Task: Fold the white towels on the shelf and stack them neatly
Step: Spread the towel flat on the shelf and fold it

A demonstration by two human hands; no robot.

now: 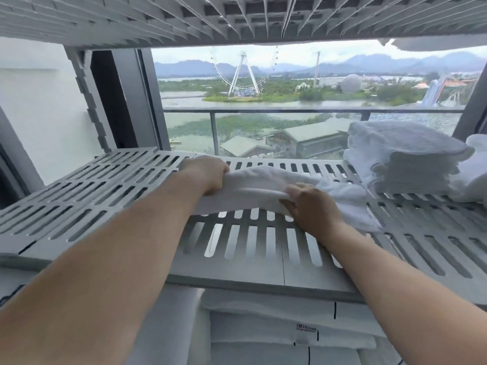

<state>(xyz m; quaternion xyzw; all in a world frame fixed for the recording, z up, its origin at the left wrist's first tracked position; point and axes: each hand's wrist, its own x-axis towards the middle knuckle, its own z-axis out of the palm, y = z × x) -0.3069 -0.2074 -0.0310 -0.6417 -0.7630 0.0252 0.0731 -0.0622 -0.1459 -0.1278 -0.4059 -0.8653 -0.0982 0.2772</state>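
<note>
A white towel (253,188) lies partly folded in the middle of the grey slatted shelf (105,191). My left hand (208,175) grips its left end, fingers curled over the fold. My right hand (311,206) grips the towel's near right edge, lifting it slightly off the slats. The towel's right part trails loose toward the right. A stack of folded white towels (403,159) stands at the shelf's back right, apart from both hands.
Another shelf (237,19) hangs close overhead. More white linen (263,327) lies on the level below. A further white towel (477,177) sits at the far right edge. Behind the shelf is a window with a balcony rail (290,111).
</note>
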